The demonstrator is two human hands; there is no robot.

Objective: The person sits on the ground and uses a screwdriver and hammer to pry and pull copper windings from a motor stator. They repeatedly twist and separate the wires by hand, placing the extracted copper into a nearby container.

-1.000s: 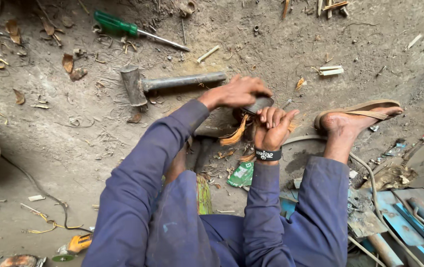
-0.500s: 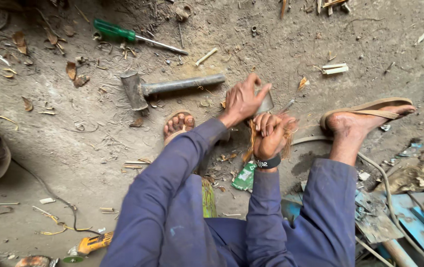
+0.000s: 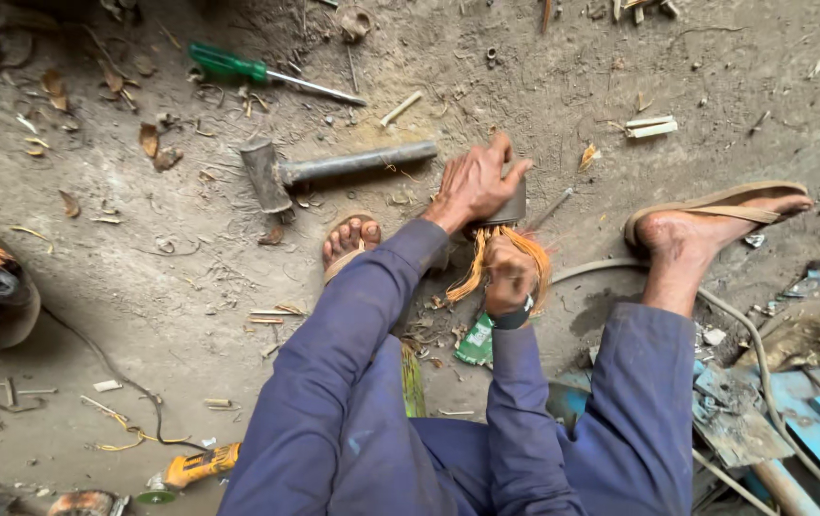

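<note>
Fingers of your left hand (image 3: 475, 182) are spread and clamped over the top of a dark round metal part (image 3: 508, 203), seemingly to pin it to the ground. Just nearer, your right hand (image 3: 508, 275) is curled into a fist around a bundle of copper-coloured wire strands (image 3: 536, 256) that spill from under that part; the grip looks set for pulling the strands toward you while the other hand holds the part still. The part sits on the dirt floor (image 3: 181, 277) between your two feet, roughly mid-scene. One bare foot (image 3: 351, 239) shows its toes just left of the left forearm; the other foot (image 3: 687, 234), in a tan sandal (image 3: 725, 203), is planted to the right, so your legs brace either side of the work. One black band (image 3: 515, 317) circles the right wrist. Further out, left and far: one hammer (image 3: 319, 170) lying flat with its head to the left, and beyond it one green-handled screwdriver (image 3: 262, 75). Near the bottom left lies one yellow power tool (image 3: 190, 470). One grey hose (image 3: 763, 354) curves along the right.
</note>
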